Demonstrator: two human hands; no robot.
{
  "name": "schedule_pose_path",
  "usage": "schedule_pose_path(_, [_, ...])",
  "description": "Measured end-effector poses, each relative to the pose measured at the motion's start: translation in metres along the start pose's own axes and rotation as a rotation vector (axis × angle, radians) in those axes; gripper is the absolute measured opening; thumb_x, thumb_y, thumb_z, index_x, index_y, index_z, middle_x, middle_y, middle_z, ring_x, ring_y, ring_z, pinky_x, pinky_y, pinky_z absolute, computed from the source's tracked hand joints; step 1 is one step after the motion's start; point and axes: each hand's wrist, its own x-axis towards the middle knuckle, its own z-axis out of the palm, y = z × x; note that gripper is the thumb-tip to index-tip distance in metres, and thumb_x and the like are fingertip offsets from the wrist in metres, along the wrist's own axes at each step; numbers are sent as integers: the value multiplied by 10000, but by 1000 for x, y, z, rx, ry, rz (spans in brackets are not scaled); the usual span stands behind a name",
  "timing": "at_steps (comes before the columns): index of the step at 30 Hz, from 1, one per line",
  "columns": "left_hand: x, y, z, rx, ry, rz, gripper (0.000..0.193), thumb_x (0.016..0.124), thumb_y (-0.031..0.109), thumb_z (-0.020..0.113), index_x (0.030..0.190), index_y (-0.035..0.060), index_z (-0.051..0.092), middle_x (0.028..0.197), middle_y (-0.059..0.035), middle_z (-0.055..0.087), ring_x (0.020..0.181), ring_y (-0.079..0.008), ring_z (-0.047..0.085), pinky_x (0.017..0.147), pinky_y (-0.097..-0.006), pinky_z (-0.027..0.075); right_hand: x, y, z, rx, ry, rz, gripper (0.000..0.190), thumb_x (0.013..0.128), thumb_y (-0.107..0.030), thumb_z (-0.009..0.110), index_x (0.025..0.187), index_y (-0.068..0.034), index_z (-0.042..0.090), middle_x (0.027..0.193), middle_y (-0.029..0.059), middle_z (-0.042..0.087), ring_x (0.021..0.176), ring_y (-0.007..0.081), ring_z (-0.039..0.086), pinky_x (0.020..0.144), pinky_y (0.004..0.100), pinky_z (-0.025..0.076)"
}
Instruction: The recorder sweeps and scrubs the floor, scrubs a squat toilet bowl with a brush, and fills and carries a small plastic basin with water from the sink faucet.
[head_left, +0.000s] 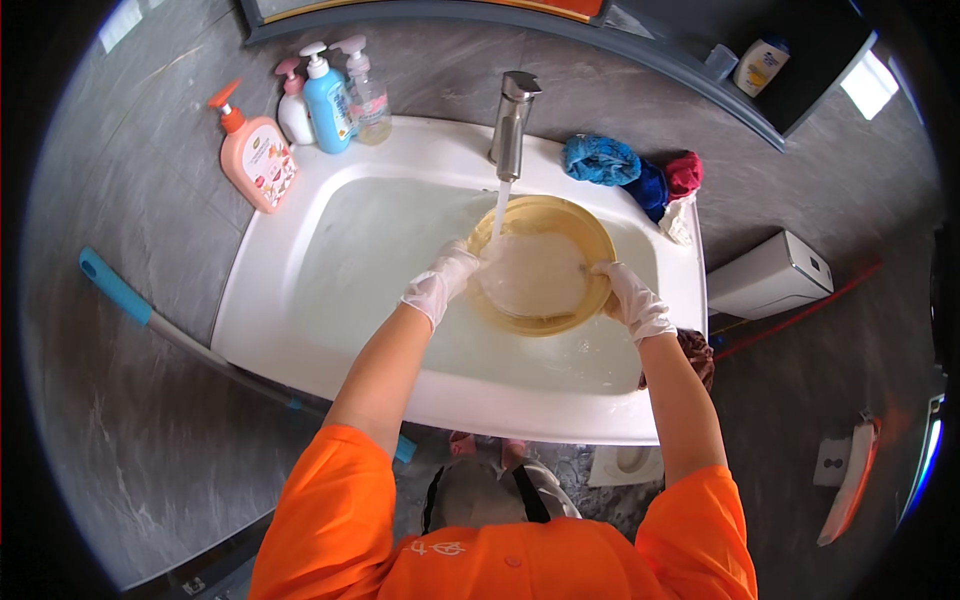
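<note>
Both my hands wear thin whitish gloves. My left hand (454, 266) grips the left rim of a round yellow plastic basin (536, 324), and my right hand (630, 296) holds its right rim. Cloudy water (536, 270) lies in the basin. From the metal faucet (514, 124) a stream of water (501, 214) runs into the basin near its left side. Underneath is a white sink (480, 420) filled with whitish water (360, 300). How far the basin dips into that water I cannot tell.
Pump bottles, one orange (259, 161), one blue (328, 105), stand at the sink's back left corner. Blue (600, 160) and red cloths (684, 174) lie on the back right rim. A brown cloth (697, 358) hangs by my right forearm. A blue-handled pole (116, 285) leans at left.
</note>
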Motion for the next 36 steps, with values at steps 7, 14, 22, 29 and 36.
schedule_pose_path(7, [-9,-9,-20,361,82,-237,352,739,190,645,1052,48,570,919,-136,618,805,-263,589,723,-364,455,11,-5,13,-13,-123,138,264,788,-126,463,1012,13,462,853,114,578,737,226,607,686,388,524])
schedule_pose_path(14, [-77,18,-35,240,380,-265,301,735,65,628,1023,0,573,845,-96,609,705,-222,595,624,-344,471,12,-7,49,-38,-265,151,300,789,-111,449,1041,52,438,866,143,570,759,248,609,711,416,531])
schedule_pose_path(22, [-169,65,-49,236,517,-117,255,735,59,608,984,7,593,766,-69,600,637,-174,549,567,-308,430,-38,-15,71,-32,-407,89,393,824,-101,384,1162,91,328,1058,228,501,932,353,573,764,488,516])
schedule_pose_path(29, [-252,44,-72,234,527,6,226,733,47,591,952,-7,597,734,-45,591,621,-150,528,558,-292,407,-93,5,85,-85,-580,-39,432,818,-118,398,1161,137,330,1045,257,517,916,359,578,784,468,509])
schedule_pose_path(36, [-379,8,-85,38,462,0,169,747,19,544,900,-13,608,696,-25,569,585,-109,490,516,-251,362,-191,53,116,-161,-621,9,457,813,-110,400,1190,129,302,1083,261,491,954,358,561,805,458,505])
